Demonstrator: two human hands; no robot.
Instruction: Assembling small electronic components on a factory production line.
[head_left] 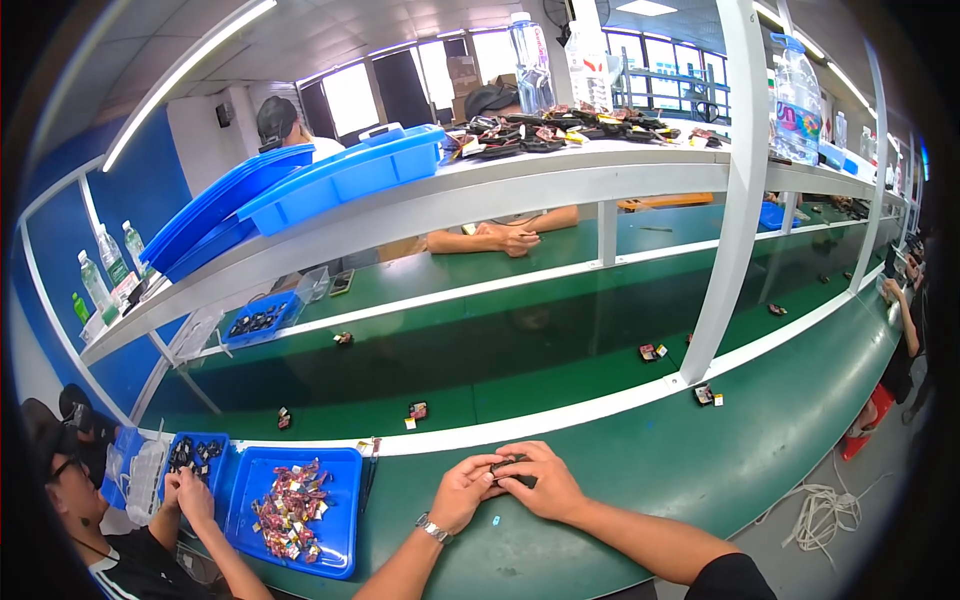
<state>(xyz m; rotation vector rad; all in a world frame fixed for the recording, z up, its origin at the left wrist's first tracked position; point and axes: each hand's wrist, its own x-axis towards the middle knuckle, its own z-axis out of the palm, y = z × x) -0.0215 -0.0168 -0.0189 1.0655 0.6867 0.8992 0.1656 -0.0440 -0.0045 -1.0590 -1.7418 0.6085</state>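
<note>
While holding small, black, plastic-looking piece point(512, 464) between bare left hand point(461, 493) and right hand point(549, 486), could drop it through loose pinch.

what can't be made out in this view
Head view:
Small black object: mostly covered by left hand and right hand.
Tiny light-blue piece on green bench: too small to identify.
Pile of small red-and-yellow parts in rectangular blue plastic tray: lower layers buried.
Black right sleeve: cut off by lower edge.
</note>
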